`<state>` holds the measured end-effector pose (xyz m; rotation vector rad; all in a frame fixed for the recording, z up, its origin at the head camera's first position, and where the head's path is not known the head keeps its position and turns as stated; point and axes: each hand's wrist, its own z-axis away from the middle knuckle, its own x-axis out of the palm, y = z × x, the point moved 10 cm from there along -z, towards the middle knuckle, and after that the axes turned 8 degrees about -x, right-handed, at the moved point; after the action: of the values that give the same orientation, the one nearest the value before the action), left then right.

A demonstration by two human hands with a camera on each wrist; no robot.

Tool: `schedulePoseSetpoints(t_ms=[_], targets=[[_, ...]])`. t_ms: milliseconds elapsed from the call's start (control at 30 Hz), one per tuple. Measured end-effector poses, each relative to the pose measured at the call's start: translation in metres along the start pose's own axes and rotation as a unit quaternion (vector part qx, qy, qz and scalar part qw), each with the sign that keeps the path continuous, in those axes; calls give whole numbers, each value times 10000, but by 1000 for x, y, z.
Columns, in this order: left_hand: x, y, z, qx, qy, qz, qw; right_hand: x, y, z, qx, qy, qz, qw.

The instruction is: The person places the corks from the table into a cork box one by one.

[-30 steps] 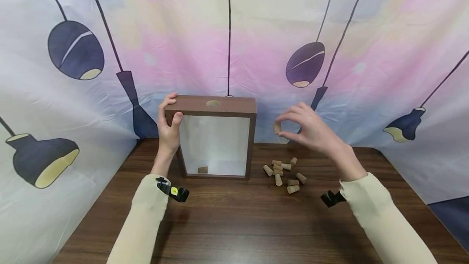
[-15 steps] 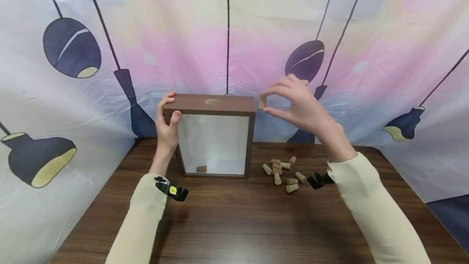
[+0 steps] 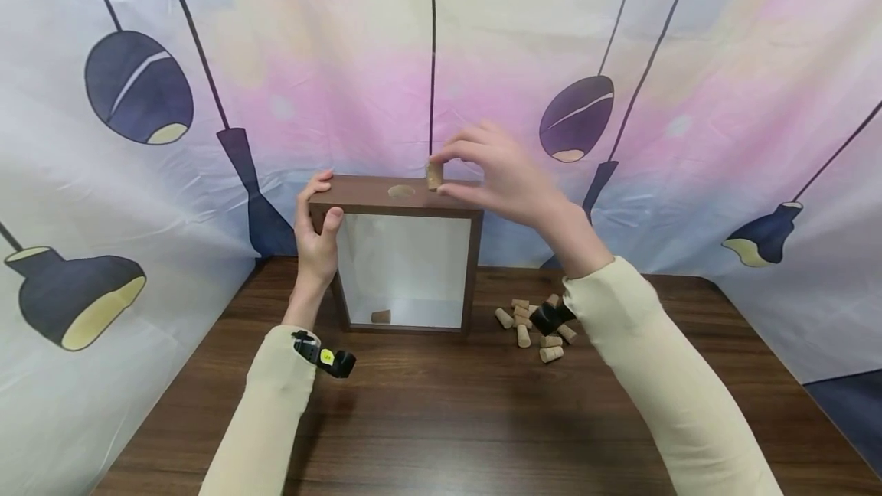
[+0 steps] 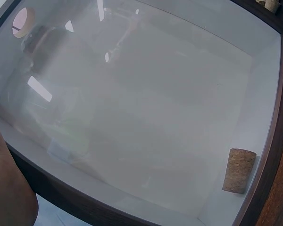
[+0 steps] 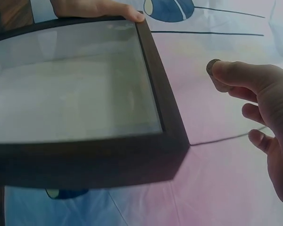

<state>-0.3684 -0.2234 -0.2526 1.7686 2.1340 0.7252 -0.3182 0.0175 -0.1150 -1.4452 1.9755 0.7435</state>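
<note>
A brown shadow box frame (image 3: 475,266) with a clear front stands upright on the table, a round hole (image 3: 401,191) in its top. My left hand (image 3: 316,239) grips its upper left corner, thumb on the front and fingers over the top. Between thumb and fingertips my right hand (image 3: 506,174) pinches a cork (image 3: 434,174), held upright just right of the hole and overlapping the frame's top edge in the head view. Inside the box, one cork (image 4: 239,171) lies at the bottom left. In the right wrist view only the end of the held cork (image 5: 212,67) shows past the thumb.
Several loose corks (image 3: 524,335) lie in a pile on the dark wooden table (image 3: 441,412), right of the box and partly hidden by the right wrist camera (image 3: 547,318). A printed cloth (image 3: 344,60) hangs close behind the box.
My right hand has carried the cork up and leftward, from right of the box to over its top. The left hand keeps its grip, and the box has stayed in place.
</note>
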Motion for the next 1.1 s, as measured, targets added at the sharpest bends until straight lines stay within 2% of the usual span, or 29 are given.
schedulePoseSetpoints(t_ms=[133, 300, 467, 633, 733, 900, 1100], targets=[[1, 2, 0, -13, 9, 52, 10000, 13, -1, -13, -31, -52, -87, 9999], [1, 3, 1, -40, 23, 51, 10000, 36, 2, -23, 257, -403, -125, 9988], [2, 4, 2, -75, 48, 98, 9999, 57, 11, -23, 782, -799, -206, 9935], [4, 3, 3, -118, 6, 176, 9998, 72, 25, -18, 1573, -1054, -538, 9804], [6, 4, 3, -110, -27, 183, 9998, 78, 31, -16, 1945, -1030, -923, 9711], [6, 4, 2, -61, -28, 122, 9999, 81, 38, -10, 2312, -864, -1348, 9596], [4, 3, 2, -65, -33, 114, 9999, 79, 37, -7, 2310, -847, -1236, 9613]])
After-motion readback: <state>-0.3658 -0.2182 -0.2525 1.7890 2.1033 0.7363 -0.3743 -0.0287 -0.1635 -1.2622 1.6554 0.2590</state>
